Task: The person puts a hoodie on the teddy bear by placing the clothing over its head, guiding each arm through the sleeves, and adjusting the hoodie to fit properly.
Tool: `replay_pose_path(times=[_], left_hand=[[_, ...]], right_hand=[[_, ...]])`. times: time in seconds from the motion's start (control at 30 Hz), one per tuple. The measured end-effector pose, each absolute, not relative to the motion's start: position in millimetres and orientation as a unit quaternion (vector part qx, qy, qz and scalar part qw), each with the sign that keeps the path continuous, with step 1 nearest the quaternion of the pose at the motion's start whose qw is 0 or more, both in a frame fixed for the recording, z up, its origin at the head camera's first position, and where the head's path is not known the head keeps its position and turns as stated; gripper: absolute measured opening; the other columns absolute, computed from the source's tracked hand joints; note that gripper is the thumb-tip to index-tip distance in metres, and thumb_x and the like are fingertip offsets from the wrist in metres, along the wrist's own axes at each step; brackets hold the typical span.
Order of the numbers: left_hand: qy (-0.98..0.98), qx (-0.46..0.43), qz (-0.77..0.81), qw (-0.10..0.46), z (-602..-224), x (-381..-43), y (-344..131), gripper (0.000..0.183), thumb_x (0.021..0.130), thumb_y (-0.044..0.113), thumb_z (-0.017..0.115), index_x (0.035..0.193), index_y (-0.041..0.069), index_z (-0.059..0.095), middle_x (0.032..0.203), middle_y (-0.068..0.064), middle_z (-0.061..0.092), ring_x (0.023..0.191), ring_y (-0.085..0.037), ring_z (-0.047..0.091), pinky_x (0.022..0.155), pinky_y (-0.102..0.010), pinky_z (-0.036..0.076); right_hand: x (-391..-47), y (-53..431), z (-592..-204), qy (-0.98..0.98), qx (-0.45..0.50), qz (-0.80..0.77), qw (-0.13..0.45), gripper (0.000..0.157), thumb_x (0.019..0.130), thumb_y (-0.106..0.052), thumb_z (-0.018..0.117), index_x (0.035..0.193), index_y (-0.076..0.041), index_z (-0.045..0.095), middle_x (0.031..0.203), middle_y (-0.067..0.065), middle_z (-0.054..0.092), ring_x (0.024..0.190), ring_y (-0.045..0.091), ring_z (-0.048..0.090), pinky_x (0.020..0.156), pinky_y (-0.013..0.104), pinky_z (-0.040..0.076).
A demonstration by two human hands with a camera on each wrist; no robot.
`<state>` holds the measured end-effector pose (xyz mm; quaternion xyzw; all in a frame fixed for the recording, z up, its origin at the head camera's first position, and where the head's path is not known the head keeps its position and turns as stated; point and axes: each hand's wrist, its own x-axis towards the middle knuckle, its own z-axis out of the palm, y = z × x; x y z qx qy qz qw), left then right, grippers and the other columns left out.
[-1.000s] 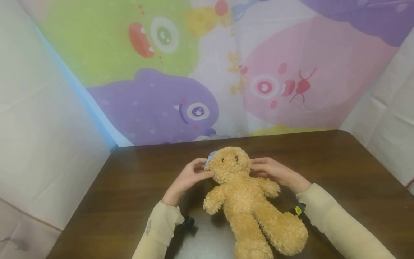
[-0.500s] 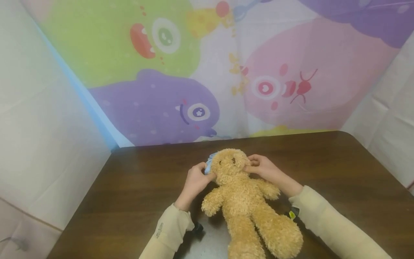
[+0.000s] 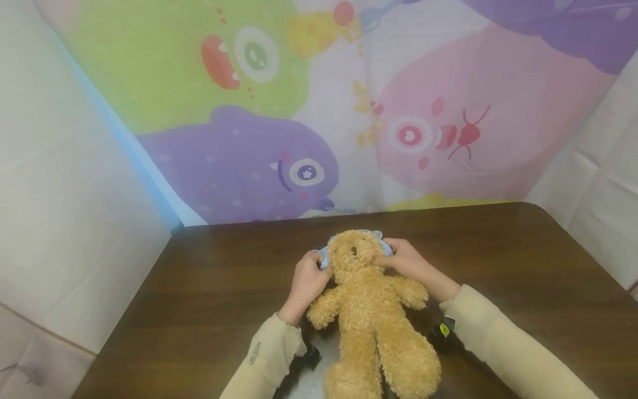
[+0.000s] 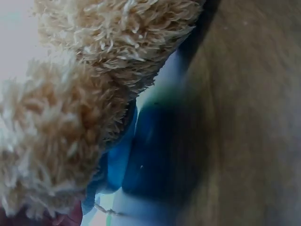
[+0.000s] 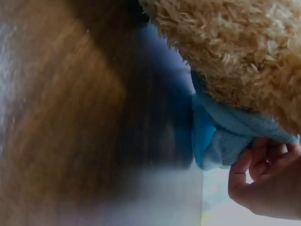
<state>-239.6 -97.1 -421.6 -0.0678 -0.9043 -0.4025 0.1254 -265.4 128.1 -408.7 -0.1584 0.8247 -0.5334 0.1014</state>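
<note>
Cartoon-print backdrop (image 3: 239, 160) hangs beyond L hand (image 3: 307, 284) & R hand (image 3: 410, 261); dk brown counter (image 3: 209, 288) is below them. Tan teddy bear (image 3: 366, 302) is face up btwn the hands, head at their fingers, legs btwn the beige sleeves (image 3: 503, 330). Blue cloth (image 5: 235, 120) sits behind bear's head: L hand grips it one side, fingers partly hidden; R hand pinches it opp. side, fingers curled.

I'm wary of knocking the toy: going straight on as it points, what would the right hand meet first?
Likely the teddy bear's head: the right hand grips blue fabric beside it, though any gap is hard to judge.
</note>
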Motion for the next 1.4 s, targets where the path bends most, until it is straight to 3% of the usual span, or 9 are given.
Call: replay_pose_path(times=[0.13, 0.23, 0.33, 0.43, 0.63, 0.83, 1.17, 1.3, 1.4], left_hand=[[-0.908, -0.092, -0.394, 0.109, -420.5, -242.0, -102.3, 0.011, 0.067, 0.007, 0.055, 0.065, 0.008, 0.045, 0.072, -0.003, 0.041, 0.064, -0.015, 0.039, 0.055, -0.025, 0.033], [-0.900, -0.113, -0.416, 0.072, -417.1, -243.4, -108.0, 0.017, 0.072, 0.008, 0.056, 0.087, 0.009, 0.050, 0.089, -0.004, 0.049, 0.077, -0.016, 0.046, 0.064, -0.028, 0.040], [-0.865, -0.130, -0.484, 0.011, -410.9, -244.1, -111.7, 0.039, 0.076, 0.011, 0.056, 0.113, 0.010, 0.045, 0.113, -0.007, 0.046, 0.097, -0.021, 0.047, 0.078, -0.035, 0.040], [-0.836, -0.131, -0.531, -0.041, -405.1, -245.5, -112.2, 0.056, 0.077, 0.025, 0.060, 0.126, 0.013, 0.035, 0.125, -0.009, 0.037, 0.110, -0.026, 0.038, 0.086, -0.042, 0.035], [-0.844, -0.096, -0.522, -0.077, -400.3, -250.0, -109.1, 0.075, 0.068, 0.035, 0.068, 0.128, 0.012, 0.030, 0.120, -0.013, 0.039, 0.108, -0.027, 0.038, 0.083, -0.042, 0.037], [-0.844, -0.062, -0.519, -0.122, -399.8, -251.5, -105.4, 0.074, 0.070, 0.023, 0.068, 0.129, 0.008, 0.027, 0.125, -0.017, 0.036, 0.115, -0.028, 0.034, 0.087, -0.044, 0.035], [-0.876, -0.019, -0.471, -0.105, -395.1, -254.0, -96.7, 0.059, 0.071, 0.015, 0.067, 0.123, 0.004, 0.040, 0.114, -0.012, 0.045, 0.102, -0.025, 0.043, 0.077, -0.038, 0.041], [-0.873, -0.021, -0.477, -0.098, -395.9, -252.8, -94.7, 0.057, 0.070, 0.011, 0.067, 0.120, 0.001, 0.042, 0.117, -0.012, 0.044, 0.107, -0.025, 0.040, 0.082, -0.039, 0.039], [-0.871, -0.021, -0.484, -0.084, -396.8, -250.6, -93.0, 0.053, 0.068, 0.009, 0.068, 0.117, 0.002, 0.045, 0.116, -0.012, 0.046, 0.108, -0.025, 0.041, 0.082, -0.039, 0.039]], right_hand=[[-266.1, 129.6, -409.5, 0.846, -0.154, -0.504, 0.080, 0.031, 0.072, -0.035, 0.065, 0.076, -0.007, 0.050, 0.055, -0.002, 0.041, 0.043, 0.009, 0.030, 0.045, 0.027, 0.033], [-263.1, 131.1, -407.3, 0.858, -0.136, -0.488, 0.083, 0.041, 0.071, -0.040, 0.064, 0.079, -0.005, 0.044, 0.065, 0.003, 0.041, 0.050, 0.013, 0.034, 0.049, 0.028, 0.035], [-260.0, 131.2, -402.6, 0.859, -0.131, -0.486, 0.099, 0.053, 0.071, -0.043, 0.062, 0.098, -0.004, 0.041, 0.086, 0.010, 0.044, 0.071, 0.020, 0.045, 0.061, 0.032, 0.039], [-260.2, 129.9, -396.8, 0.852, -0.140, -0.491, 0.111, 0.071, 0.071, -0.044, 0.062, 0.121, -0.004, 0.032, 0.113, 0.016, 0.040, 0.101, 0.027, 0.042, 0.077, 0.039, 0.039], [-265.4, 124.4, -389.3, 0.861, -0.141, -0.472, 0.124, 0.086, 0.065, -0.051, 0.064, 0.130, -0.006, 0.029, 0.131, 0.015, 0.031, 0.116, 0.032, 0.032, 0.089, 0.045, 0.032], [-265.5, 119.0, -392.0, 0.875, -0.135, -0.449, 0.119, 0.089, 0.060, -0.050, 0.068, 0.128, -0.005, 0.032, 0.125, 0.017, 0.036, 0.110, 0.031, 0.036, 0.083, 0.043, 0.037], [-263.9, 113.2, -390.6, 0.879, -0.119, -0.454, 0.080, 0.088, 0.058, -0.048, 0.070, 0.126, -0.005, 0.035, 0.130, 0.017, 0.032, 0.118, 0.035, 0.029, 0.090, 0.046, 0.031], [-264.0, 114.0, -392.8, 0.882, -0.116, -0.450, 0.078, 0.083, 0.061, -0.042, 0.072, 0.125, -0.003, 0.036, 0.129, 0.017, 0.034, 0.116, 0.034, 0.032, 0.088, 0.045, 0.033], [-264.0, 114.5, -395.2, 0.882, -0.109, -0.453, 0.076, 0.076, 0.062, -0.034, 0.073, 0.122, -0.003, 0.039, 0.123, 0.015, 0.041, 0.099, 0.028, 0.047, 0.082, 0.040, 0.039]])
